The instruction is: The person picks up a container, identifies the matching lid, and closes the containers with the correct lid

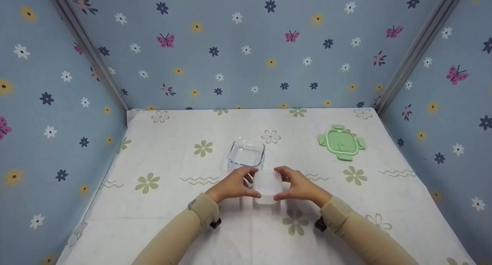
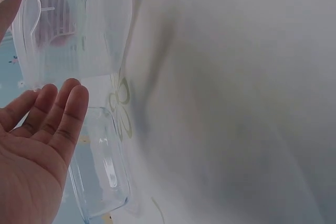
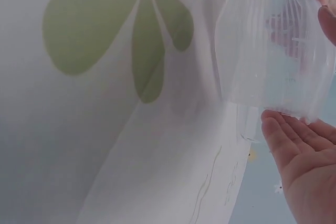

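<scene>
Here, nearest the camera, two beige sleeves reach in over the tabletop (image 1: 161, 219), which wears a white cloth w/ green flowers. Left hand (image 1: 232, 186) and right hand (image 1: 298, 187) hold a frosted, ribbed plastic tub (image 1: 268, 186) between them, one on each side, thumbs at its near edge and fingers at its far edge. Wrist views show the fingers (image 2: 65, 108) fairly straight, laid against the tub's walls rather than wrapped round, so each grip is a loose, mostly open press; how firm, cannot tell. The tub sits midway between the hands, neither one nearer, at or just above the cloth — cannot tell which. It looks roughly square, no clear long axis. Directly beyond it, just past the fingertips, stands a clear glass dish (image 1: 246, 153), empty, near but apart from the tub. Farther back & well to the right lies a green lid (image 1: 341, 142) w/ four clip tabs, flat on the cloth. Behind: blue walls w/ flowers & butterflies.
</scene>
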### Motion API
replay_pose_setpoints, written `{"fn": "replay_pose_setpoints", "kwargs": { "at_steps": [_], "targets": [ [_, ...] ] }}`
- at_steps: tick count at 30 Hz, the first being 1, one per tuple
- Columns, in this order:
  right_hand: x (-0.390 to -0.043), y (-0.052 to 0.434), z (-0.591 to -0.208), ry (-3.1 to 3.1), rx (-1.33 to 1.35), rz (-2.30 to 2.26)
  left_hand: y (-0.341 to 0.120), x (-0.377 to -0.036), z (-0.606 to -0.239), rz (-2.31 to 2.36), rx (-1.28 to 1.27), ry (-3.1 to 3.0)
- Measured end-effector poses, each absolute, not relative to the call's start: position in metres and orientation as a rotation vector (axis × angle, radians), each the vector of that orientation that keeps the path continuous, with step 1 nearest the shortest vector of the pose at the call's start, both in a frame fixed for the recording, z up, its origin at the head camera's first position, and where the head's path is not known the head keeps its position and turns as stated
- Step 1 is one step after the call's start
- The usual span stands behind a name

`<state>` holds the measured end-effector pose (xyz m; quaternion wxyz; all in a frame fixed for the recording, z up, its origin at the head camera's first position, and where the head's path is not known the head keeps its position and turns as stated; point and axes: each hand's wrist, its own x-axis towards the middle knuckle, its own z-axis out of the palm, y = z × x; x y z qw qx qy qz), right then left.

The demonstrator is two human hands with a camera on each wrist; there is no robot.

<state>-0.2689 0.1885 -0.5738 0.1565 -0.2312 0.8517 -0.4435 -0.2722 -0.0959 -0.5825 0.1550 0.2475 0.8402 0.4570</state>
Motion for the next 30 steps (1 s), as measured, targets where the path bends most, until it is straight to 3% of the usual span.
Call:
{"fn": "replay_pose_setpoints", "kwargs": {
  "at_steps": [20, 30],
  "targets": [
    [-0.266, 0.187, -0.574, 2.456, -0.659, -1.187, -0.096, -0.273, -0.579, 1.259, 0.727, 2.427],
    [-0.265, 0.185, -0.564, 2.52, -0.819, -1.188, -0.091, -0.274, -0.568, 1.146, 0.845, 2.511]
  ]
}}
